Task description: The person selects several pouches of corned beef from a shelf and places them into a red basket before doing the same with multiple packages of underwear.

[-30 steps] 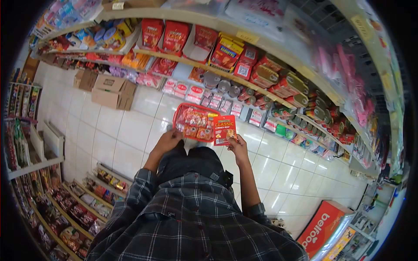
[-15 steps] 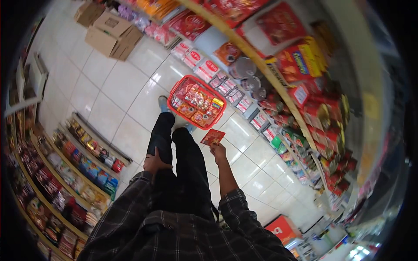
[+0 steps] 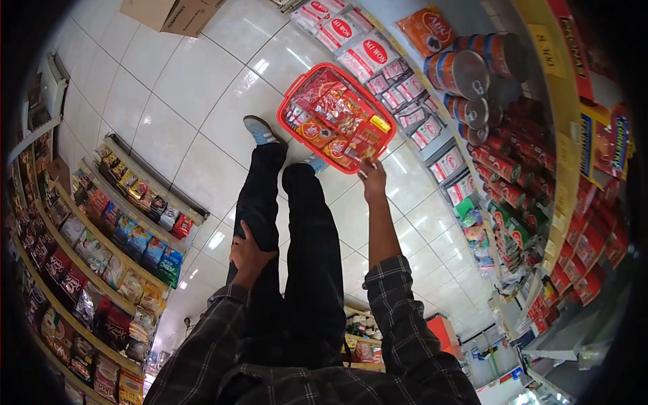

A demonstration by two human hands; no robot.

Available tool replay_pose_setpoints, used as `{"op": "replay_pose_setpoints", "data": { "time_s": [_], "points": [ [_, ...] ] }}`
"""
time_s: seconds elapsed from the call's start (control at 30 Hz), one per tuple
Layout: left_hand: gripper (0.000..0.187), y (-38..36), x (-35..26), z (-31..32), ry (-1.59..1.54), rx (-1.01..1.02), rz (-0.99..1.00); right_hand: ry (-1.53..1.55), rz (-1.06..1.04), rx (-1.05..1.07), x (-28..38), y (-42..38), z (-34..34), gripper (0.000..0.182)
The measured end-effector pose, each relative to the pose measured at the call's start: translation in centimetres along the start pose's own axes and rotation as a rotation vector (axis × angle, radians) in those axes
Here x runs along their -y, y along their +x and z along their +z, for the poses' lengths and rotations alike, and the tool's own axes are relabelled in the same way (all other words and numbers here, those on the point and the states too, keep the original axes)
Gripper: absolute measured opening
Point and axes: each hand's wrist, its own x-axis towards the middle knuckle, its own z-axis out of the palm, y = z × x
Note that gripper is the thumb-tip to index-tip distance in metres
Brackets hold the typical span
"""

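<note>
Basket [image 3: 291,108] red, holding red, orange and yellow packets [image 3: 341,121]. Beside basket: white glossy floor tiles [image 3: 182,81], blue-grey shoe [image 3: 260,129]. Trousers [image 3: 304,256] black. Sleeves [image 3: 405,317] dark grey plaid.

One red basket [image 3: 297,101] is sitting on the floor, one cardboard box [image 3: 177,12] is lying upper left, two hands [image 3: 248,255] [image 3: 372,172] are showing.

Right arm extended forward and down, forearm bare, plaid sleeve pushed to the elbow; right hand [image 3: 372,170] at full reach, fingers curled, grip state unclear. Left arm bent; left hand [image 3: 248,255] lies flat on the left thigh, fingers spread.
</note>
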Motion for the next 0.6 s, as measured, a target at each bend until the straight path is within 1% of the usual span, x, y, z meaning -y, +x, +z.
{"op": "replay_pose_setpoints", "data": {
  "time_s": [0.1,0.17,0.2,0.23,0.27,0.3,0.33,0.37,0.4,0.43,0.47,0.5,0.53,0.57,0.6],
  "points": [
    [0.129,0.2,0.9,0.7,-0.024,0.025,0.005,0.061,-0.026,0.069,-0.9,1.0,0.1,0.048],
    [0.129,0.2,1.0,1.0,-0.006,0.034,0.000,-0.146,0.125,-0.014,-2.8,1.1,-0.4,0.057],
    [0.129,0.1,1.0,1.0,-0.007,0.034,-0.001,-0.251,0.194,-0.055,-4.9,2.1,-1.5,0.061],
    [0.129,0.0,0.8,0.9,-0.012,0.033,-0.002,-0.417,0.148,0.028,-8.2,3.6,-3.6,0.067],
    [0.129,-0.3,0.8,1.0,-0.007,0.031,-0.004,-0.783,-0.032,0.019,-14.2,7.2,-6.4,0.064],
    [0.129,-0.4,0.8,1.0,-0.006,0.024,-0.005,-0.934,-0.161,0.081,-13.1,3.8,-5.2,0.054],
    [0.129,-0.4,0.7,0.9,-0.010,0.009,-0.002,-0.927,-0.122,0.200,-10.8,0.3,-3.9,0.049],
    [0.129,-0.6,0.7,0.7,-0.010,-0.002,0.004,-0.921,-0.145,0.291,-10.8,-1.7,-3.5,0.047],
    [0.129,-0.8,0.7,0.5,-0.013,-0.019,0.013,-0.896,-0.156,0.340,-10.7,-3.9,-3.2,0.046],
    [0.129,-1.1,0.6,0.0,-0.018,-0.040,0.024,-0.808,0.044,0.403,-10.8,-5.5,-3.0,0.045],
    [0.128,-1.4,0.5,-0.7,0.005,-0.051,0.031,-0.945,-0.047,0.413,-9.8,-8.3,-2.5,0.044],
    [0.128,-1.7,0.5,-1.2,0.001,-0.067,0.051,-0.871,-0.156,0.482,-12.8,-8.5,-3.8,0.044],
    [0.127,-1.8,0.5,-1.7,-0.006,-0.087,0.070,-0.857,-0.114,0.491,-12.9,-10.3,-4.1,0.049],
    [0.127,-2.2,0.6,-2.5,-0.017,-0.110,0.089,-0.926,-0.159,0.485,-10.1,-14.0,-3.8,0.054],
    [0.117,-2.9,0.7,-3.7,-0.042,-0.123,0.139,-0.919,-0.026,0.492,-7.5,-17.4,-3.4,0.053]
  ]
}}
